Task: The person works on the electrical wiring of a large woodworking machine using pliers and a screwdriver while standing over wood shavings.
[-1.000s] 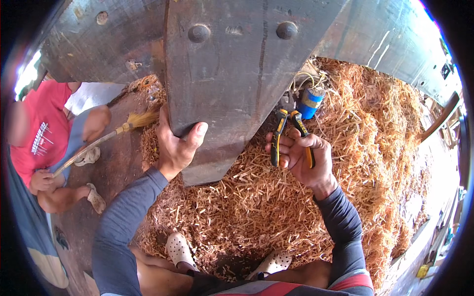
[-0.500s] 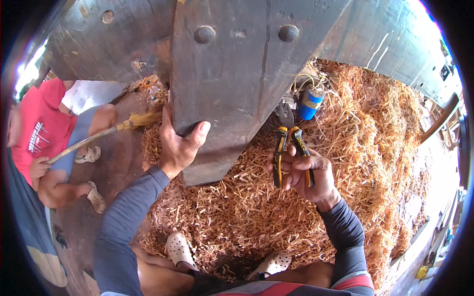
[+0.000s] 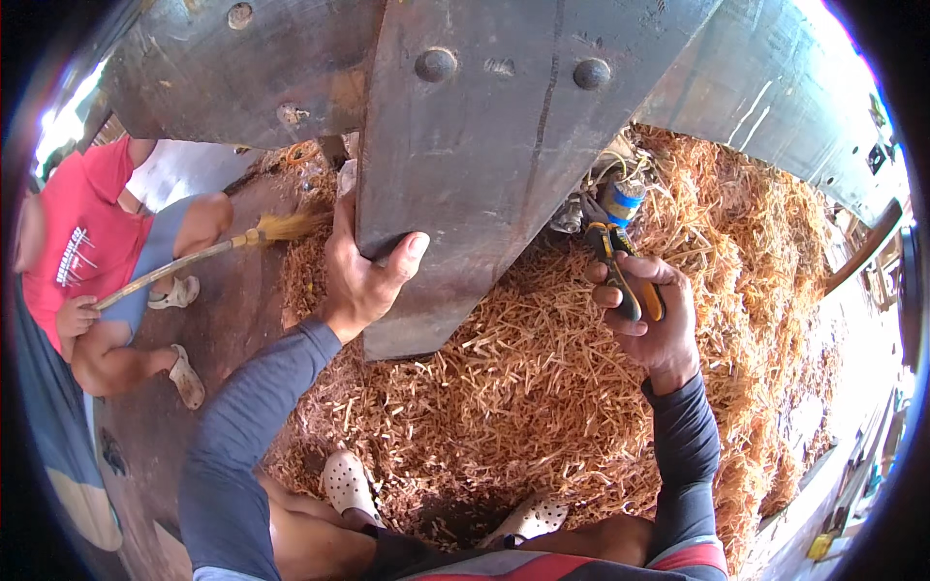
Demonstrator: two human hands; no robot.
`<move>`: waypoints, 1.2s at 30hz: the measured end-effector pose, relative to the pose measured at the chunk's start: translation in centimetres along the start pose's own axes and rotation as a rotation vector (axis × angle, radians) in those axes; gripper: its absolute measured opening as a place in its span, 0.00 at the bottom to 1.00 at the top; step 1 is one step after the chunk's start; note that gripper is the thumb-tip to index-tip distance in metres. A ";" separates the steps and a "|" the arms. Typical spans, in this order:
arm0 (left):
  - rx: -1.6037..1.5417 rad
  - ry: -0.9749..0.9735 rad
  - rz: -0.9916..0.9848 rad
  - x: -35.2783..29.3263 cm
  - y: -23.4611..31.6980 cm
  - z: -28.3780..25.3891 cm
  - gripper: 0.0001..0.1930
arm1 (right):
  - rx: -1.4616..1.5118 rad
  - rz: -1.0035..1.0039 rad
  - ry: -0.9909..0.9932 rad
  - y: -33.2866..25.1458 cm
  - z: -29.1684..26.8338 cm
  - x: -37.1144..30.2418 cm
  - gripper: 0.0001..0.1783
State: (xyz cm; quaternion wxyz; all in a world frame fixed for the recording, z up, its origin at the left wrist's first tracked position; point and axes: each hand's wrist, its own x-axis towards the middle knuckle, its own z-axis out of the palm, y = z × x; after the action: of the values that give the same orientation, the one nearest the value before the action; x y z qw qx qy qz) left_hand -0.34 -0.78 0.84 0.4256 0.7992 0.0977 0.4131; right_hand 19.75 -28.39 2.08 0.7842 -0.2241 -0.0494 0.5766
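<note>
My left hand [image 3: 363, 276] grips the left edge of a broad dark beam [image 3: 465, 184] with two round knobs on its face. The thumb lies on the near face; the fingers go behind the edge, partly hidden. My right hand [image 3: 659, 315] is closed round a pair of pliers [image 3: 625, 276] with black and yellow handles. Their jaws point away from me, beside the beam's right edge. Just beyond them is a small cylinder with a blue band [image 3: 622, 201], with thin wires about it. Whether the jaws bite on anything is too small to tell.
Wood shavings [image 3: 523, 387] cover the ground beneath and to the right. Large dark curved pieces [image 3: 242, 77] span the top. At left a seated person in a red shirt [image 3: 82, 228] holds a straw brush [image 3: 276, 228] on a stick. A curved bar [image 3: 867, 244] juts in at right.
My right hand has moved right and slightly away with the pliers, and their handles are closer together. The view has shifted slightly; my left hand keeps its hold on the beam.
</note>
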 end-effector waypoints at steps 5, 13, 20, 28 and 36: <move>-0.056 0.017 -0.006 0.0 0.2 0.0 0.35 | 0.128 0.050 -0.067 -0.3 0.4 0.4 0.15; -0.057 0.031 0.029 0.1 0.7 0.2 0.34 | 0.133 0.029 -0.053 -0.1 0.6 0.2 0.16; -0.110 0.021 -0.037 0.0 0.7 0.1 0.35 | 0.138 0.051 -0.067 -0.1 0.6 0.5 0.17; -0.003 0.044 0.044 0.2 0.2 0.0 0.36 | 0.098 0.065 -0.067 0.5 0.6 0.4 0.14; 0.027 0.047 0.027 -0.1 0.1 -0.2 0.37 | -0.529 0.015 0.203 8.8 0.4 1.3 0.11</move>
State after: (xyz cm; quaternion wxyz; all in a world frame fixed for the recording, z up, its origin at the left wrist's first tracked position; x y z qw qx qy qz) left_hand -0.58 -0.72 0.91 0.4069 0.7962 0.1023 0.4360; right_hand 12.28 -25.01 -1.37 0.6951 -0.4779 -0.1179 0.5240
